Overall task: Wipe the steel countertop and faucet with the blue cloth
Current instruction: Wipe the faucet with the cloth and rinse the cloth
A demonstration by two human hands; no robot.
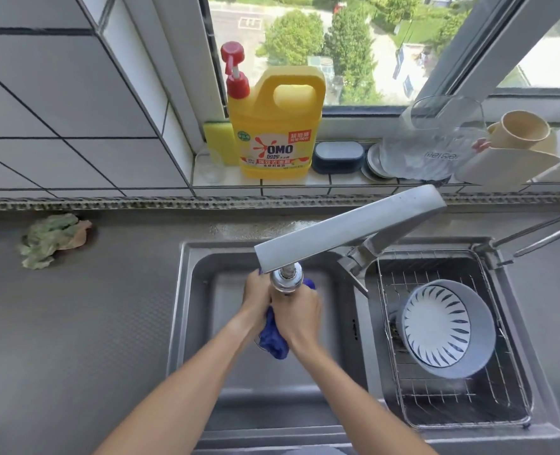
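Both my hands are over the left sink basin, under the faucet's round outlet head (286,281). My left hand (255,295) and my right hand (300,318) both grip the bunched blue cloth (272,339), which hangs down between them; a bit of it shows behind the outlet. The flat grey faucet spout (347,228) slants from its base at the basin divider toward the left. The steel countertop (75,323) stretches to the left of the sink.
A crumpled green rag (53,239) lies on the counter at the far left. The right basin holds a wire rack (501,382) with a blue-and-white bowl (446,326). On the sill stand a yellow detergent jug (277,126), sponge, dishes and cups.
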